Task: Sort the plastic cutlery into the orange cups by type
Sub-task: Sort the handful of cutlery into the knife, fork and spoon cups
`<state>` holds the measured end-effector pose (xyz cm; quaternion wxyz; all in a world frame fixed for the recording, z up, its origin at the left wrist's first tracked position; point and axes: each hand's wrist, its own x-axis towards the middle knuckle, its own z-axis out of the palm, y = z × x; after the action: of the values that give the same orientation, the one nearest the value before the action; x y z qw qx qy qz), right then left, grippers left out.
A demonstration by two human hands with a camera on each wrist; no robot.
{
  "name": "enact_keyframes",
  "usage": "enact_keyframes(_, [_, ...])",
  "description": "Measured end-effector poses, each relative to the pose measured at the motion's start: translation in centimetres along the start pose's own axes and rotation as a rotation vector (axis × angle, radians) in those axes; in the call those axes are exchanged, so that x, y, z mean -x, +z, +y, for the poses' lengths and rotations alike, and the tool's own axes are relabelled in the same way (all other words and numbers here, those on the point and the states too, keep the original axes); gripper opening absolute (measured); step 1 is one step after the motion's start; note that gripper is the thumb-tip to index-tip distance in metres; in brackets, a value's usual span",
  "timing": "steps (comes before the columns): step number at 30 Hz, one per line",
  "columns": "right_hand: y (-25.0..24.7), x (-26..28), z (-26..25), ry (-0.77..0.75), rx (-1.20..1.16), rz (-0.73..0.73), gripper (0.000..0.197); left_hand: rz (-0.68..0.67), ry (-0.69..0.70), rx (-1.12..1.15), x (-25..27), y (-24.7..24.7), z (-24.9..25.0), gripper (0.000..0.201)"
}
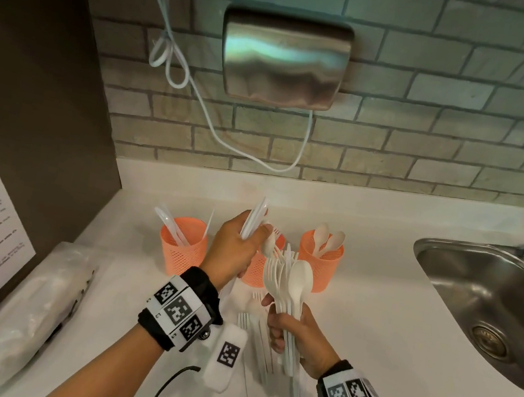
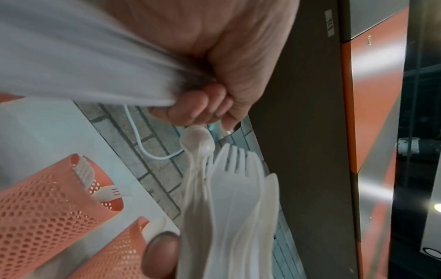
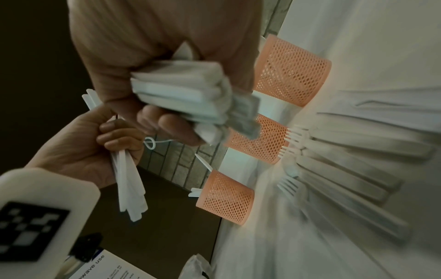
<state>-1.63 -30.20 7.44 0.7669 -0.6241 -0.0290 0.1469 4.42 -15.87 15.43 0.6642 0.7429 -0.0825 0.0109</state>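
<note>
- Right hand fingers curl around a mixed cutlery bundle, heads toward 12 o'clock.
- Left hand fingers grip knives at its 11 o'clock.

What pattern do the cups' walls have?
Orange mesh cups, fine perforated holes all over; right wrist view shows it best.

cups: left cup, middle cup, right cup in a row on counter | sink to the right | loose cutlery before the cups | bag at left
</note>
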Motion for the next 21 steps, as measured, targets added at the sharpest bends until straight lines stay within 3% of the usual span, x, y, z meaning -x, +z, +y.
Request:
enact_keyframes(6, [0.0,0.0,-0.2,0.025,-0.058,-0.022,0.029,-0.07,0.019,-0.099,0.5,0.5,-0.6,0.017])
enact_keyframes(9, [0.0,-0.2,-0.2,0.002,-0.072,0.028,0.032,-0.007,0.049,-0.015,1.1,0.9,-0.4,0.019])
enact_keyframes(11, [0.0,-0.3,-0.1,-0.04,0.002,0.1,0.028,0.059,0.101,0.055,1.2,0.6,0.0,0.013])
enact_keyframes(14, [0.2,-0.5,0.0,-0.116,0.107,0.215,0.023,0.028,0.164,0.064,1.5,0.5,0.4,0.005])
enact_keyframes(19, [0.8,-1.0,0.5,-0.201,0.155,0.304,0.007,-0.032,0.16,-0.026,2.1,1.7,-0.5,0.008])
enact_keyframes(21, [0.8,-1.0,0.7,-0.195,0.15,0.32,0.009,-0.033,0.17,-0.078,1.9,2.1,-0.7,0.014])
